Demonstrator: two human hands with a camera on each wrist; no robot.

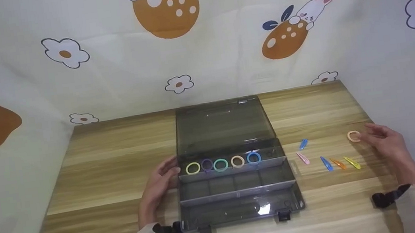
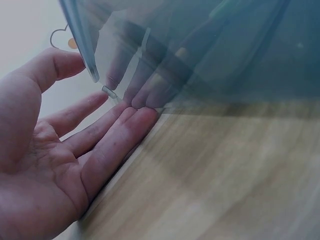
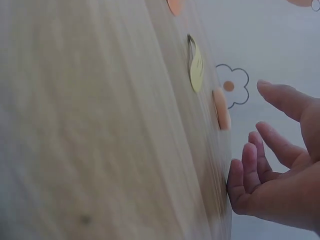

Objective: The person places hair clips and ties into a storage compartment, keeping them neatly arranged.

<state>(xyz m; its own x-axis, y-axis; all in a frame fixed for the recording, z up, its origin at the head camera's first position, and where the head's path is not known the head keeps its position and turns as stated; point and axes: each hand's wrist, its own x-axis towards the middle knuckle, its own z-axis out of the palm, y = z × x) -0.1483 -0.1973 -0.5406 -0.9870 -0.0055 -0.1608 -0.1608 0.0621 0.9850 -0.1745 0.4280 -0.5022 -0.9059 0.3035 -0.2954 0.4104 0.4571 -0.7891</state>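
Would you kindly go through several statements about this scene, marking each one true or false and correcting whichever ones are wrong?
1. Five rings are in the back row of the dark box. True.
2. The box's lid is closed. False: it is open.
3. All the hair clips lie to the left of the box. False: they lie on the table to its right.
4. The left hand is at the box's left side. True.
5. The right hand holds one of the hair clips. False: it holds none and is next to a peach ring.
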